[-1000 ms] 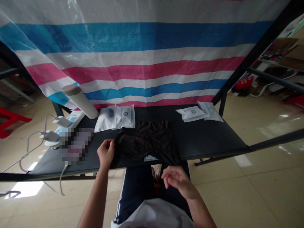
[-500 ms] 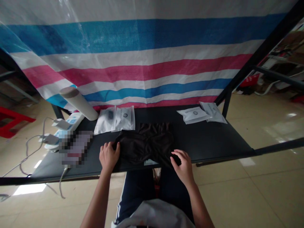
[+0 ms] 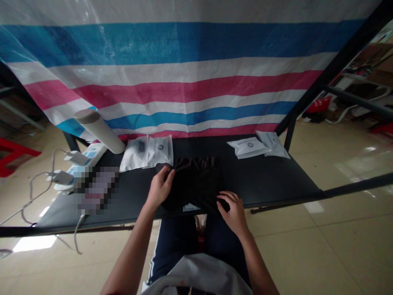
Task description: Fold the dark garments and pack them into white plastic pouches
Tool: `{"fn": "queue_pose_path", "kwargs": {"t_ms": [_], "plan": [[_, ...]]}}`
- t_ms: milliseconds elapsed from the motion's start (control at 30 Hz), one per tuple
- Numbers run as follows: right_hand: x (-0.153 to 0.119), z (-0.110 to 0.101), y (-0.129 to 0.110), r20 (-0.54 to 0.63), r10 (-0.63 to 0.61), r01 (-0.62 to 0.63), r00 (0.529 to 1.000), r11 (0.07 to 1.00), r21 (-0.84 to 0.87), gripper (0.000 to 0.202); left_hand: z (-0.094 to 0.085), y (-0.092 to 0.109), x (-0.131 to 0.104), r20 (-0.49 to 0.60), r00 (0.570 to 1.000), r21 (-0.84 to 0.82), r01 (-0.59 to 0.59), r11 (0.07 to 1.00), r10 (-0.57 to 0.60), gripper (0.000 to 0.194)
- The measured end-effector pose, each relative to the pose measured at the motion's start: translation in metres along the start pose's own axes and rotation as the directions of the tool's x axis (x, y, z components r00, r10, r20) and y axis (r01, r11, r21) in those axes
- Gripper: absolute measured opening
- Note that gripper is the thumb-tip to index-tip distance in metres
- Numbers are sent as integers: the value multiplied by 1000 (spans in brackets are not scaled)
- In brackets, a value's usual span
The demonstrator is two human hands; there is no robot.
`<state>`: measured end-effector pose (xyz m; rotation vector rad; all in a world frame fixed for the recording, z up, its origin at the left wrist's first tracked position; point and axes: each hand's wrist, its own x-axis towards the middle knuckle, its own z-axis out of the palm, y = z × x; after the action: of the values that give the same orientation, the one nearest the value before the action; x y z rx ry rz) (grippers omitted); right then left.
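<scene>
A dark, nearly black cloth garment (image 3: 196, 184) lies folded on the tabletop in front of me, gathered along its far edge. My left hand (image 3: 160, 186) is closed on the garment's left part, thumb and fingers pinching the cloth near the upper left corner. At the lower right edge is my right hand (image 3: 232, 209), its curved fingers apart and the tips touching the fabric. Under the near edge shows a small pale piece (image 3: 190, 207), too little of it visible to name.
Two white printed pouches (image 3: 160, 150) lie behind the garment on the left; two more pouches (image 3: 249, 146) are at the back right. A tilted pale bottle (image 3: 102, 131), a power strip (image 3: 92, 157) with chargers and a blurred-out phone (image 3: 100, 188) occupy the table's left. Striped sheeting (image 3: 184, 90) hangs behind.
My left hand has moved right and away from me, carrying the garment's left part inward over the rest. The garment is now narrower. My right hand has stayed nearly in place.
</scene>
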<state>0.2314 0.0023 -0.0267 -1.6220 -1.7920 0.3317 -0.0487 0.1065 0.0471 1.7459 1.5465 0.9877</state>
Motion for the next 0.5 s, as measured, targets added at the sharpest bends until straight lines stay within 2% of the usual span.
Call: {"fn": "queue_pose_path", "kwargs": {"t_ms": [67,133,167,233,300,400,500], "plan": [[-1,0,0,5,2,-2,1000,1000,7,20,19,22,3,232,962,-142,-110,984,141,32],[-1,-2,0,6,8,-8,1000,1000,25,21,29,29,3,252,946,-220,-147,964,202,38],[-1,-3,1,6,12,-12,1000,999,42,22,30,27,2,204,959,-217,-150,965,195,39],[-1,-7,3,4,15,-15,1000,996,89,25,25,18,-3,81,985,-147,-140,979,153,38],[0,-12,5,4,11,-12,1000,991,136,26,17,8,-12,51,986,-38,-155,987,156,34],[1,-21,8,34,-25,19,999,989,149,28,8,-3,-29,184,953,132,-269,954,243,32],[4,-29,10,133,-109,100,985,992,75,37,11,-13,-45,393,860,239,-437,867,326,38]]}}
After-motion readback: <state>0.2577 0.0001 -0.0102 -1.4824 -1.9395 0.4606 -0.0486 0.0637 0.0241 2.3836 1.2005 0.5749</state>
